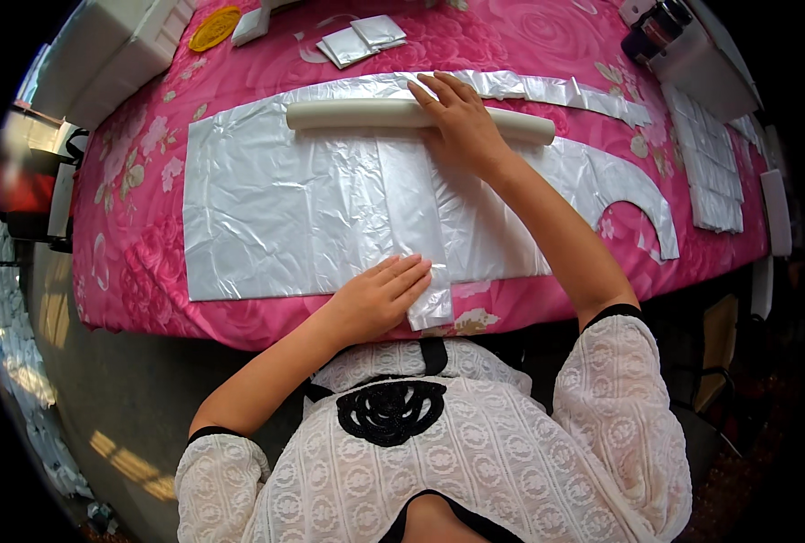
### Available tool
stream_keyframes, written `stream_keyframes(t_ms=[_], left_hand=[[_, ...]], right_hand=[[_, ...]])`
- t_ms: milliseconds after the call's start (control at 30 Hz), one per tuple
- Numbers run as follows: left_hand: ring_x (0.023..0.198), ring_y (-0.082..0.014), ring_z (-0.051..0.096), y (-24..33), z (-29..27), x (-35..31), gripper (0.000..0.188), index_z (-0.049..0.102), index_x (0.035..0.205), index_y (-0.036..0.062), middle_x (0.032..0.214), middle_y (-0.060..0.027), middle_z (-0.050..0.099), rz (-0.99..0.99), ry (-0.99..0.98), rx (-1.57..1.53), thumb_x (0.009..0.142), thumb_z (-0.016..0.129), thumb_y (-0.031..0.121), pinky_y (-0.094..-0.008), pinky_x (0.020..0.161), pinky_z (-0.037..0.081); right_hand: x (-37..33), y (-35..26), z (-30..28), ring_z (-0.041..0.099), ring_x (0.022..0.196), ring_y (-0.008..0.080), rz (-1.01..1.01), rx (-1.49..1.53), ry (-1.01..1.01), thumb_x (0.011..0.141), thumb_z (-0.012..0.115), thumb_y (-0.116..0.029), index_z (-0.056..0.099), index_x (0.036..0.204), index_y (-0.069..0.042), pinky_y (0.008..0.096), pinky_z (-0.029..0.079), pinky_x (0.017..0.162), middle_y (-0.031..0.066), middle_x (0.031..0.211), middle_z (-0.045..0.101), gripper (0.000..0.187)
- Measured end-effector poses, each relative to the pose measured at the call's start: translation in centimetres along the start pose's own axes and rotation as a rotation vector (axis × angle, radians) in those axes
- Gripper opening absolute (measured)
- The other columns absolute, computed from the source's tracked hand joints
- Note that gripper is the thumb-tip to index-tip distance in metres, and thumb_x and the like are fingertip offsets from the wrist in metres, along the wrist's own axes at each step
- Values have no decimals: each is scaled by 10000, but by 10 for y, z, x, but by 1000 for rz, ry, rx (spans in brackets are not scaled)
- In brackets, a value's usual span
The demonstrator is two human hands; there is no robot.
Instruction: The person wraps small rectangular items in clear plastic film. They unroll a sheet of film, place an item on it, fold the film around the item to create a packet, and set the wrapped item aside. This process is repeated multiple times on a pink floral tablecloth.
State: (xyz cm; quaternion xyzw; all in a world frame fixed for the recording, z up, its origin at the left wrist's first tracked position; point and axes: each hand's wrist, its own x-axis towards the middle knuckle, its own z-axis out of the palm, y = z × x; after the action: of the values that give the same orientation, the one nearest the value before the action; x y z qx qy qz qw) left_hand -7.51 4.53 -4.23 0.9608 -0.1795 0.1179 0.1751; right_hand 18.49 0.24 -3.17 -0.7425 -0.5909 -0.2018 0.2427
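the landmark here is the big silvery plastic sheet [330, 204] spread flat over the pink flowered cloth [140, 244] covering the desk. the left hand [380, 294] lies flat and open at the sheet's near edge, fingers together, pressing on a narrow folded strip of clear plastic [425, 271] that runs across the sheet toward its far side; it grips nothing, and seems to pin the strip so it cannot slide. the right hand [461, 122] reaches to the sheet's far edge and rests palm down, fingers spread, on a long pale roll [366, 115] lying crosswise there, holding it in place rather than closing around it. beyond the roll, a long trimmed strip of the same silvery film [556, 90] lies along the far side. to the right of the sheet sits a curved cut-out piece [633, 195], and further right a stack of small white folded pieces [710, 172]. past the sheet's far edge lie two small folded clear packets [362, 38] and a yellow disc [214, 27].
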Motion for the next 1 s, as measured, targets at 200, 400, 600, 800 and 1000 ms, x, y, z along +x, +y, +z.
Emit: stream_keyframes(t_ms=[200, 400, 600, 800, 1000], left_hand=[[1070, -275, 552, 2, -1, -1, 383, 575, 1083, 5, 1142, -125, 577, -129, 139, -199, 701, 573, 21, -372, 907, 459], [1057, -269, 559, -4, -9, -3, 384, 582, 1075, 22, 1132, -122, 582, -166, 262, -422, 691, 582, 7, -372, 905, 457], [1086, -256, 545, -5, -13, 11, 351, 579, 1068, 5, 1158, -124, 567, -184, 128, 12, 722, 584, 66, -397, 934, 419], [959, -270, 587, -12, -8, 16, 333, 597, 1059, 22, 1049, -121, 613, -270, 231, -39, 732, 595, 82, -380, 813, 465], [690, -286, 606, -18, -12, 30, 228, 590, 1044, 17, 813, -163, 627, -669, 261, -327, 850, 547, 128, -363, 639, 484]], right_hand=[[-37, -47, -50, 408, 1218, 295, -138, 537, -550, 598, 501, 107, 521, 1201, -72, 378, 362, 1009, 112, 1249, 496, 629], [-83, -67, -65, 428, 1201, 287, -193, 563, -552, 634, 610, -16, 530, 1167, -39, 373, 371, 997, 115, 1249, 501, 539], [-96, -67, -54, 531, 1049, 262, -159, 445, -369, 655, 633, -57, 592, 1043, -46, 348, 451, 887, 94, 1124, 566, 391], [-96, -61, -56, 576, 884, 243, -94, 485, -337, 662, 632, -26, 631, 982, -76, 342, 482, 756, 59, 973, 610, 324], [-74, -62, -53, 584, 604, 221, 463, 652, -437, 780, 585, -128, 658, 826, -25, 326, 458, 585, 97, 645, 602, 134]])
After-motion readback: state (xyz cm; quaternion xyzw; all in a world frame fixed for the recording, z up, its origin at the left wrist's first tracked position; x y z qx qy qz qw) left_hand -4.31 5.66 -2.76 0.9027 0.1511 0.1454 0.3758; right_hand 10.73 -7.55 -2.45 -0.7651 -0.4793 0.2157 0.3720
